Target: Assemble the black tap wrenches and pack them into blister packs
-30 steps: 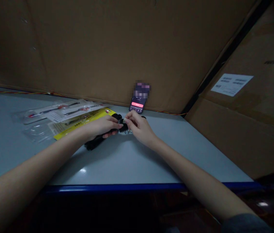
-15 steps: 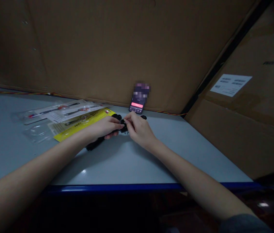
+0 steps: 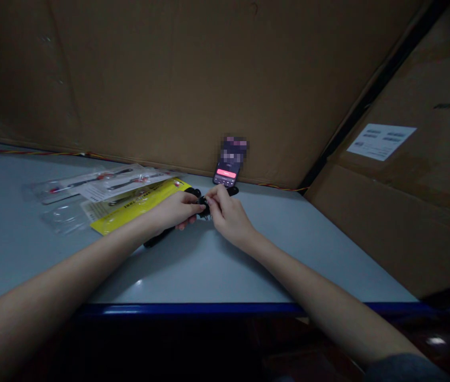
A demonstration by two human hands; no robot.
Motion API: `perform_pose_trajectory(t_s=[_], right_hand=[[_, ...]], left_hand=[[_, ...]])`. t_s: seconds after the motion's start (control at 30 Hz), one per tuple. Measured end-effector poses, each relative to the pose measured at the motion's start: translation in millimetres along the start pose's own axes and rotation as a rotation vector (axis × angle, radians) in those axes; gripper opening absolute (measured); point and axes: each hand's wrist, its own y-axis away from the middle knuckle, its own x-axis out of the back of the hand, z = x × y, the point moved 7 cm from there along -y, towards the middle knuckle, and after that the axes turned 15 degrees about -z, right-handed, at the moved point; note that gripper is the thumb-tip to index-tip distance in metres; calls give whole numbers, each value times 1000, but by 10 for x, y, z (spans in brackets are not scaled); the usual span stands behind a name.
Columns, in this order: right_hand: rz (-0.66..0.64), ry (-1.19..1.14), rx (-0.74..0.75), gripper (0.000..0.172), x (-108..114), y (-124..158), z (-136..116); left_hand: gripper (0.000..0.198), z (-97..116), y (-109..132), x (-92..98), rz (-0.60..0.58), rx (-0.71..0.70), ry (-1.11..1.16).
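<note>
A black tool with long rounded ends (image 3: 156, 239) is held just above the table, slanting from near left to far right; its exact kind does not show. My left hand (image 3: 176, 210) is closed around its middle, thumb on top and fingers curled beneath. Thumb and forefinger of my right hand (image 3: 228, 213) are pinched together at the dark central part (image 3: 205, 208) of the tool. Whatever small piece may be between those fingertips is hidden. Another black end (image 3: 232, 191) sticks out behind my right hand.
Clear plastic packs with printed cards (image 3: 123, 183) and a yellow card (image 3: 129, 209) lie to the left. A lit phone (image 3: 226, 172) leans on the cardboard wall (image 3: 149, 95). Twisted wires (image 3: 58, 154) run along the table's back edge (image 3: 265, 254).
Both hands stay at the tool with almost the same grip. The black end behind my right hand has shifted slightly left. The whole view has moved a little.
</note>
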Motion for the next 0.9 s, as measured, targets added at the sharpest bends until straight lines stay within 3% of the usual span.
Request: perform_pose_trajectory(t_s=[0.37,0.6,0.9], right_hand=[[5,24,-12,9,23,-6,5],[6,60,-25,8,95,4,-33],[-51,76,-18,9,16,-8,-1]], left_hand=[[27,-47,-49,-32,-42,9,-8],[29,-42,-44,-39,-78,-65,88],[27,-120,-83,-100,-169,-16,192]])
